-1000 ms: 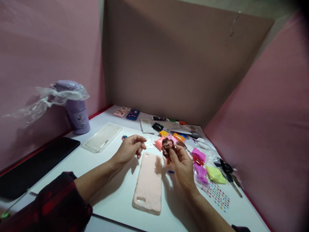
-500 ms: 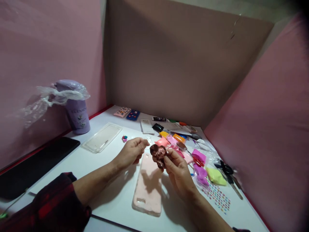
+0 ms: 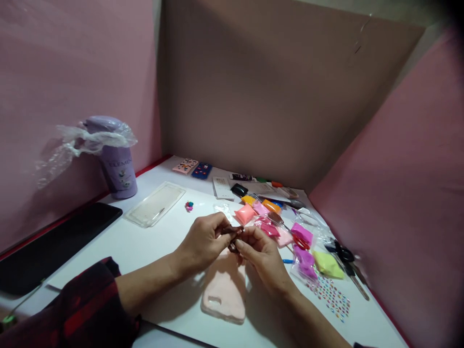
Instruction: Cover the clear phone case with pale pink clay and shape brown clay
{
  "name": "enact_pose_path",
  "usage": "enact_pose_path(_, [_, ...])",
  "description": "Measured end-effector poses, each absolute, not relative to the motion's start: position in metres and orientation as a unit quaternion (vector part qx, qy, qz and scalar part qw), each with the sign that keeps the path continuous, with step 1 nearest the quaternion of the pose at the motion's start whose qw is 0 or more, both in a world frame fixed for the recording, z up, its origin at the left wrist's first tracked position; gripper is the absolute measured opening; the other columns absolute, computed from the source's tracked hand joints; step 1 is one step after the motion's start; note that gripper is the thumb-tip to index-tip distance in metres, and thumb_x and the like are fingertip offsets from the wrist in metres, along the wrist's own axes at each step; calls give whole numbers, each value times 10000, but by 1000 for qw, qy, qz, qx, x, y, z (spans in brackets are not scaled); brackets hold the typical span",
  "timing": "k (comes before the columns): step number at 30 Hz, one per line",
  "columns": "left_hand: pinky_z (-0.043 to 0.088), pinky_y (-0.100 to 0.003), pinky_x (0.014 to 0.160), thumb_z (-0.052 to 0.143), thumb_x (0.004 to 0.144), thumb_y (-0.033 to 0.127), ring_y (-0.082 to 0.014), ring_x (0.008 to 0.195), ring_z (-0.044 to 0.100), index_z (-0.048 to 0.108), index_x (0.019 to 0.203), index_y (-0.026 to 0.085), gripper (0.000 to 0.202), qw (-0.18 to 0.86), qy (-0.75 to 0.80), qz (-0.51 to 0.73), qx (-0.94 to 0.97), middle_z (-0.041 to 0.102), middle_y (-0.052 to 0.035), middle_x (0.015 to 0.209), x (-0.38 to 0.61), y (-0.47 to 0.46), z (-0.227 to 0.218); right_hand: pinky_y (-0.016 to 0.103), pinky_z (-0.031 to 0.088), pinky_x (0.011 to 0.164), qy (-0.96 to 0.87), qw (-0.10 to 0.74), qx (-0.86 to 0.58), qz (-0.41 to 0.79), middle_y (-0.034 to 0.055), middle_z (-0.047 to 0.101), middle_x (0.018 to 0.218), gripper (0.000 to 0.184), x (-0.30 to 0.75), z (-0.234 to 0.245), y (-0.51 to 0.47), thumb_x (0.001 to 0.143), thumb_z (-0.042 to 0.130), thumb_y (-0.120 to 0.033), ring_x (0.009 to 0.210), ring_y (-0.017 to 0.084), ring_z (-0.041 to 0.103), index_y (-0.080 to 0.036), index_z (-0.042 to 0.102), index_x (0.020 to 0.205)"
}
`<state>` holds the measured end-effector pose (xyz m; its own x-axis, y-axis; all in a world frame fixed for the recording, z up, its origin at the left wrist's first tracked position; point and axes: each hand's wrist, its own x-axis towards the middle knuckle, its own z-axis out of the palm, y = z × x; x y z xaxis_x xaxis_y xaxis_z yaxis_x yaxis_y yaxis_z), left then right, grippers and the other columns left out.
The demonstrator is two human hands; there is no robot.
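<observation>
My left hand (image 3: 205, 241) and my right hand (image 3: 263, 251) meet over the pale pink phone case (image 3: 224, 295). Both sets of fingers are closed on a piece of brown clay (image 3: 234, 234), with the left thumb pressing its near side. Much of the clay is hidden behind the fingers. Beneath it the phone case lies flat on a white board (image 3: 163, 256), its camera cutout towards me. To the right of my right hand are packets of coloured clay, among them a magenta packet (image 3: 304, 261) and a yellow packet (image 3: 328, 264).
A clear phone case (image 3: 155, 204) and a small lump of coloured clay (image 3: 189, 206) lie left of centre. Beyond them stands a purple tumbler (image 3: 118, 164). Red-handled scissors (image 3: 300, 240), black-handled scissors (image 3: 344, 253) and a sheet of gems (image 3: 331, 295) are on the right.
My left hand has moved right and closed on the brown clay, which only my right hand held before. The clay has tipped from facing me to nearly edge-on.
</observation>
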<state>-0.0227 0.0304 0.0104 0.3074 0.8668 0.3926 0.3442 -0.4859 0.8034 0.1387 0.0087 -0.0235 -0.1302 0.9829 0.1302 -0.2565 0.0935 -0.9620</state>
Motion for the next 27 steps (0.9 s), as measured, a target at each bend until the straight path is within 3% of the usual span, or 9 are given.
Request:
enact_pose_path(4, [358, -247, 555, 589, 795, 248, -114, 595, 434, 552, 779, 162, 95, 220, 363, 380, 822, 497, 27, 671, -25, 32, 7, 217, 456, 465, -458, 569, -402, 553, -4, 632, 672, 256, 138, -23, 8, 681, 771, -298, 551, 116, 545, -169, 575, 785])
enact_pose_path(9, [380, -282, 587, 679, 720, 276, -151, 650, 472, 521, 863, 165, 240, 155, 363, 331, 857, 518, 0, 760, -24, 31, 2, 236, 478, 550, -427, 578, -410, 562, 12, 660, 696, 221, 142, -25, 8, 702, 759, -290, 605, 128, 591, -158, 591, 758])
enact_pose_path(14, [397, -287, 613, 706, 712, 323, -159, 677, 496, 519, 893, 178, 298, 169, 379, 350, 840, 536, -1, 781, -25, 33, 6, 279, 515, 641, -456, 573, -369, 572, 39, 684, 798, 202, 145, -24, 8, 763, 710, -315, 690, 153, 630, -161, 622, 861])
enact_pose_path(19, [405, -285, 640, 712, 706, 316, -152, 708, 504, 523, 950, 182, 336, 196, 383, 348, 833, 560, -6, 842, -25, 34, 7, 260, 536, 559, -478, 588, -378, 532, 18, 684, 747, 211, 143, -21, 7, 737, 733, -313, 604, 138, 626, -167, 624, 843])
enact_pose_path(27, [354, -268, 568, 606, 790, 388, -132, 619, 459, 525, 854, 183, 229, 206, 404, 350, 820, 489, 28, 706, -24, 34, 8, 250, 541, 522, -517, 588, -426, 454, 24, 685, 748, 199, 141, -14, 3, 825, 631, -373, 635, 159, 654, -177, 651, 851])
